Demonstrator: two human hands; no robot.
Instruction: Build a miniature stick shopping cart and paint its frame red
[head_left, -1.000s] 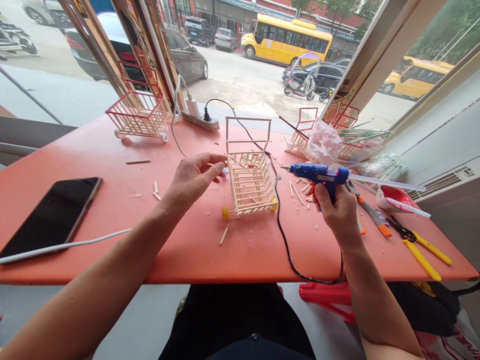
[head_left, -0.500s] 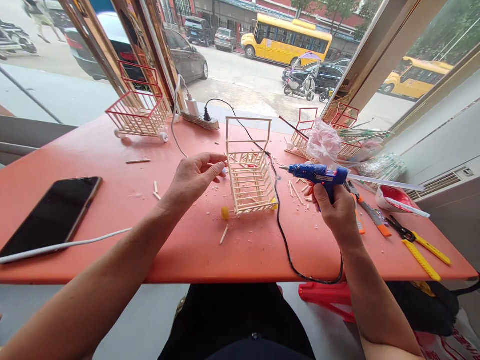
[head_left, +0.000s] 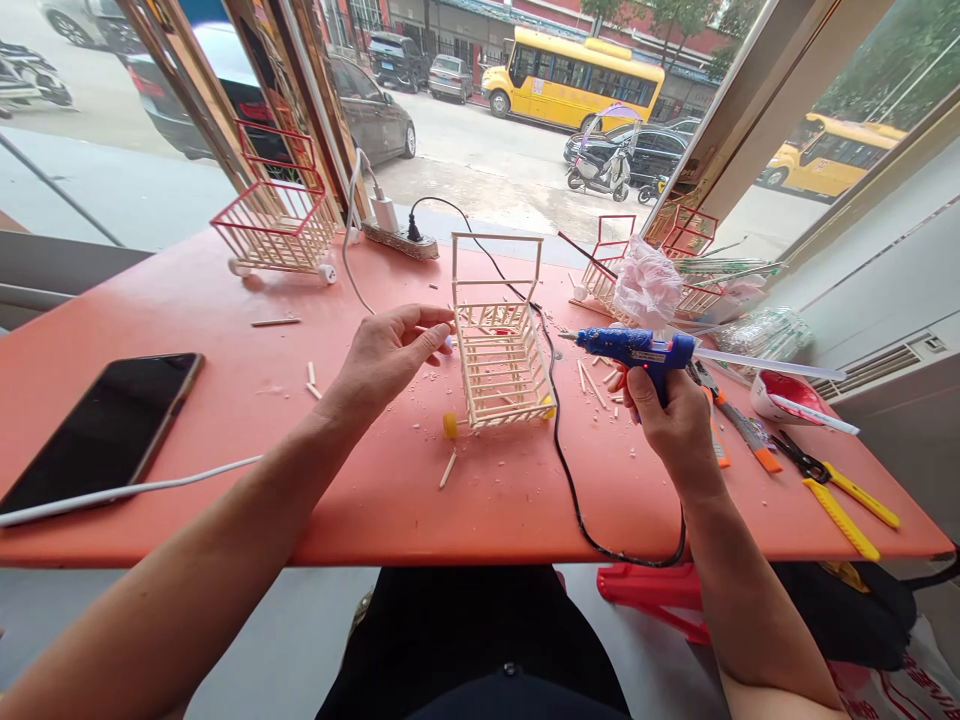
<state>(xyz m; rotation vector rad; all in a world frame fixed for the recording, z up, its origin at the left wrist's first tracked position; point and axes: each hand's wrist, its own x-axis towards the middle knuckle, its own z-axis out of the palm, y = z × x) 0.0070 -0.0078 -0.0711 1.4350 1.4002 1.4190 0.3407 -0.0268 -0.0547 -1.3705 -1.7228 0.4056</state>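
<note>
A miniature shopping cart (head_left: 504, 372) of pale wooden sticks stands upright on yellow wheels in the middle of the table. My left hand (head_left: 401, 350) is at its left side, thumb and fingers closed at the upper rail; the fingertips are partly hidden there. In my right hand (head_left: 671, 415) is a blue hot glue gun (head_left: 634, 346), its nozzle pointing left at the cart with a gap between. A clear glue stick (head_left: 772, 362) juts from the gun's back, and a small red light glows on its body.
On the orange table (head_left: 360, 510) lie a phone (head_left: 105, 425), yellow-handled pliers (head_left: 840, 495), a cutter knife (head_left: 742, 425) and stick scraps. A red-trimmed cart (head_left: 274, 215) stands back left, near a power strip (head_left: 401, 240). The black cord (head_left: 566, 450) runs right of the cart.
</note>
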